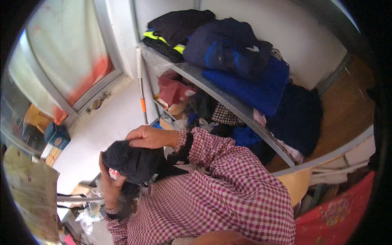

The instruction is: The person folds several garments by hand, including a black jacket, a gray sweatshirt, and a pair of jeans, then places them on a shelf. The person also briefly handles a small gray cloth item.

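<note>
A bundle of black cloth (pixel 136 161) is held up in front of me, bunched into a rounded shape; whether it is a cap or a folded garment I cannot make out. My right hand (pixel 151 136) grips its upper edge, thumb on top and the other fingers hidden behind. On the lower left side my left hand (pixel 109 181) is wrapped around the cloth, slightly blurred. A small red and white patch shows beside the left thumb. Both forearms are in checked pink and white sleeves (pixel 241 167).
To the right, a metal shelf (pixel 228 102) carries folded dark and blue clothes (pixel 228 49), with more clothing on the level below. A pole with an orange band (pixel 143 105) leans by the shelf. A blue box (pixel 57 135) stands by the window, and clear plastic (pixel 89 218) lies lower left.
</note>
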Tool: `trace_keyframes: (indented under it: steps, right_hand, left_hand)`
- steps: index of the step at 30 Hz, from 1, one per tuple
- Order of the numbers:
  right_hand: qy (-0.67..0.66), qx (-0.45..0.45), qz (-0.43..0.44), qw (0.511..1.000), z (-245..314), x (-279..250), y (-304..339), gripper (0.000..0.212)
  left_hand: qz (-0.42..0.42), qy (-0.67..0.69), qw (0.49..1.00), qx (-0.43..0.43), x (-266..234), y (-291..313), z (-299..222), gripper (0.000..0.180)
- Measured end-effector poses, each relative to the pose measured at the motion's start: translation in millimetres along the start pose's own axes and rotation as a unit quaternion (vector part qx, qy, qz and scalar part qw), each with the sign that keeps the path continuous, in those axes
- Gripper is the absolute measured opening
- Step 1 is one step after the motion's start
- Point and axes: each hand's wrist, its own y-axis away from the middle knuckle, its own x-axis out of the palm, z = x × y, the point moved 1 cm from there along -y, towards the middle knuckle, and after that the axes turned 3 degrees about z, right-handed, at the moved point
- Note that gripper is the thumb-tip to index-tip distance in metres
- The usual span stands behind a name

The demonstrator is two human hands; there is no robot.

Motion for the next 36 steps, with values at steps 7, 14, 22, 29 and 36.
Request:
trace_keyframes:
  steps: [7,14,22,29,36]
  right_hand:
    - [0.071,0.064,0.058,0.994,8,-13,31,0.049]
    - [0.113,0.087,-0.325,0.935,85,-83,75,0.041]
    - [0.659,0.09,-0.635,0.393,188,-207,223,0.048]
    - [0.531,0.414,-0.644,0.364,149,-315,348,0.039]
    - [-0.004,-0.101,-0.822,0.561,81,-314,293,0.023]
  left_hand:
    - [-0.018,-0.038,0.996,-0.081,2,-34,32,0.011]
    - [-0.089,-0.096,0.99,-0.048,2,-39,60,0.018]
    - [-0.027,-0.047,0.988,-0.148,2,3,111,0.018]
    - [0.0,-0.087,0.98,-0.18,-21,24,145,0.019]
    - [0.0,-0.111,0.984,-0.141,-25,48,179,0.019]
